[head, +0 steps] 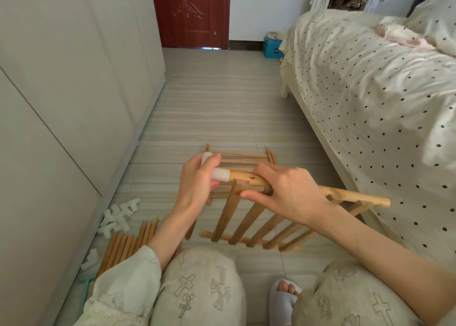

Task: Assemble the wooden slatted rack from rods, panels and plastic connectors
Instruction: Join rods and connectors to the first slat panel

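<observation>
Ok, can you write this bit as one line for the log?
step: fitting connector | left hand: grips white connector on rod end | right hand: holds slatted panel rod

Left hand (197, 180): raised, fingers curled, gripping
Right hand (283, 192): palm down, fingers wrapped, gripping

a slatted panel (259, 217) is sitting held above the floor (209, 103), a second panel (244, 160) lying behind it. loose rods (128, 241) and connectors (118, 214) are lying to the left by the wardrobe (61, 103); the bed (382, 91) is standing to the right.
</observation>
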Tool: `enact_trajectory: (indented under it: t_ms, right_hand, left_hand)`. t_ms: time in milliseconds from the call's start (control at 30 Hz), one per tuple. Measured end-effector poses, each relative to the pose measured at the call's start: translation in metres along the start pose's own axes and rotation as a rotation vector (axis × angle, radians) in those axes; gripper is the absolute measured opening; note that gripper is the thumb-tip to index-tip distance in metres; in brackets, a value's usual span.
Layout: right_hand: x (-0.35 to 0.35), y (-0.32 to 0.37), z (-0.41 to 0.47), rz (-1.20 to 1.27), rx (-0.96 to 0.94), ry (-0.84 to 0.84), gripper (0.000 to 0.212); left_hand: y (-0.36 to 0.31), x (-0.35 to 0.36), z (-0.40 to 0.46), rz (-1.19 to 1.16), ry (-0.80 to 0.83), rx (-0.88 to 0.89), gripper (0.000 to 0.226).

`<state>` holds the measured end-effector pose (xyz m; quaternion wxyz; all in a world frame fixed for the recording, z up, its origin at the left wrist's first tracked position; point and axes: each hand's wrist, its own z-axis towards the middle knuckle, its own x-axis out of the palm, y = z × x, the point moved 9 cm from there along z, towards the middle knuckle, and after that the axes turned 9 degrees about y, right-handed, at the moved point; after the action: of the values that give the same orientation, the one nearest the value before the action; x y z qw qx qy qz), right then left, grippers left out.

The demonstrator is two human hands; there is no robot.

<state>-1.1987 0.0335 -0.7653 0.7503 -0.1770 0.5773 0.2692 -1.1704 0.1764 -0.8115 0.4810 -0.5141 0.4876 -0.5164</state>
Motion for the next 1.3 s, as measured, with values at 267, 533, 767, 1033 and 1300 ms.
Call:
enact_trajectory:
  t_ms: [267,533,767,1033,1300]
  right_hand:
    - [0.051,-0.022,-0.007,0.319,0.08,0.378,0.02]
    - [0.025,-0.022,-0.02,0.169,-0.005,0.044,0.059]
    - [0.011,-0.016,-0.017,0.087,0.085,-0.075,0.054]
    - [0.006,-0.005,-0.008,-0.04,0.125,-0.101,0.049]
    - [0.003,-0.003,-0.008,0.072,0.037,-0.128,0.05]
  left_hand:
    - [-0.005,0.016,0.006,0.28,0.229,0.166,0.042]
    - [-0.001,0.03,0.007,0.293,0.433,0.05,0.035]
    - [-0.002,0.02,0.021,0.191,0.224,-0.064,0.033]
    - [0.01,0.004,0.021,0.091,0.086,-0.25,0.035]
    - [-0.019,-0.003,0.013,0.105,0.017,0.055,0.042]
